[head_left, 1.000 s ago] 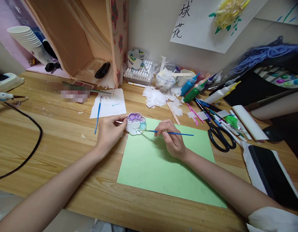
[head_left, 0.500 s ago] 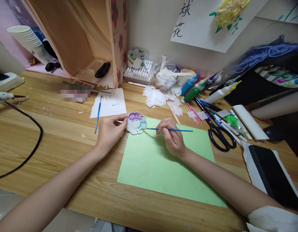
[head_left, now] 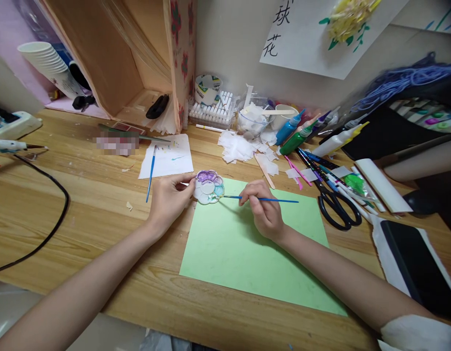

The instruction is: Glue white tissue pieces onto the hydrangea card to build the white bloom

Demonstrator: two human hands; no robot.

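My left hand (head_left: 170,199) pinches the left edge of a small flower-shaped paint palette (head_left: 207,187) between thumb and fingers. Purple, teal and green paint show in several of its wells. In my right hand (head_left: 262,209) is a thin blue paintbrush (head_left: 278,200), held roughly level, its tip at the green well on the palette's lower right. Below both lies a plain green sheet of paper (head_left: 247,248), partly covered by my right hand and forearm. A second blue paintbrush (head_left: 151,173) rests beside my left hand, its upper end on a paint-spotted white paper (head_left: 177,163).
Black scissors (head_left: 338,209), pens and a phone (head_left: 419,258) lie to the right. At the back are paint bottles (head_left: 296,139), torn white paper (head_left: 236,146), a marker box (head_left: 212,114) and an open box (head_left: 130,58). A black cable (head_left: 62,209) curves on the left.
The view has shifted slightly, so everything sits a little further right. Both hands keep their holds; the brush tip has moved slightly within the green well.
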